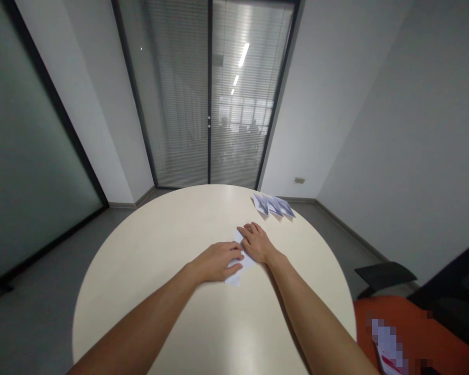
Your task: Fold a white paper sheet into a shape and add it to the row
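White paper [237, 272] partly folded, flat mid-table [148, 271]. Left hand [218, 261] and right hand [257, 242] press it, fingers flat and close together. Folded papers [272, 205] near far edge. Orange chair [422, 333] right.

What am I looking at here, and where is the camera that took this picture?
No machine here: these are a person's two bare arms, filmed by a camera worn on the head, looking forward and down. The left hand and right hand both press flat on a white sheet of paper, partly folded, lying on a round cream table. Farther back on the table lie several folded paper pieces. Nothing is lifted. An orange seat shows at the lower right.
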The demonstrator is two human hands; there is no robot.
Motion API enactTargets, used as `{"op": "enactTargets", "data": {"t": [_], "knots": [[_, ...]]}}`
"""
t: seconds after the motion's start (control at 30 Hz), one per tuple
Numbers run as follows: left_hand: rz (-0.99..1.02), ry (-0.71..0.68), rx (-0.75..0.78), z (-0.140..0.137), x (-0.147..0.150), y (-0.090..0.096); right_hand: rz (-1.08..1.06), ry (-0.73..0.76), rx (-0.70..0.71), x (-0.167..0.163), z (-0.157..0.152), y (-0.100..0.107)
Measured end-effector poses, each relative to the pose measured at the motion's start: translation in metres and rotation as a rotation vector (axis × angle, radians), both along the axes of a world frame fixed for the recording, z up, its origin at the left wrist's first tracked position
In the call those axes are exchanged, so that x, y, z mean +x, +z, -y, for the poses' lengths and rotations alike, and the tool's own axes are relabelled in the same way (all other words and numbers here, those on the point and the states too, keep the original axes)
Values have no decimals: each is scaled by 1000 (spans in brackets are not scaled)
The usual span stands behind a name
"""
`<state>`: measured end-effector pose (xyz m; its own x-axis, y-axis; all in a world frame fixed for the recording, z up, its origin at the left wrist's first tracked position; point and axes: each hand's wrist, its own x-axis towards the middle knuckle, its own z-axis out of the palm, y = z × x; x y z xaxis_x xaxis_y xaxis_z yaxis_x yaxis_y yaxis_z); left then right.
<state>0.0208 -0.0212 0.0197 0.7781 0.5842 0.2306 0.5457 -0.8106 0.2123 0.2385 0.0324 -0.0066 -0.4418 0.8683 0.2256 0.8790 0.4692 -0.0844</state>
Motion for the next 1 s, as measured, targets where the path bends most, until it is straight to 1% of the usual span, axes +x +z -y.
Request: {"op": "enactTargets", "data": {"t": [0.2, 0.27, 0.5, 0.8, 1.0], "knots": [[-12, -7, -17, 1, 0, 3, -5, -79, -102, -7, 8, 13], [-2, -11, -14, 1, 0, 2, -5, -87, -111, -9, 10, 16], [28, 19, 1, 0, -1, -4, -23, -80, -76, -7, 10, 14], [28, 12, -7, -1, -1, -3, -41, -58, -10, -1, 13, 15], [2, 8, 0, -3, -3, -3, -44, -39, -2, 3, 11, 10]]}}
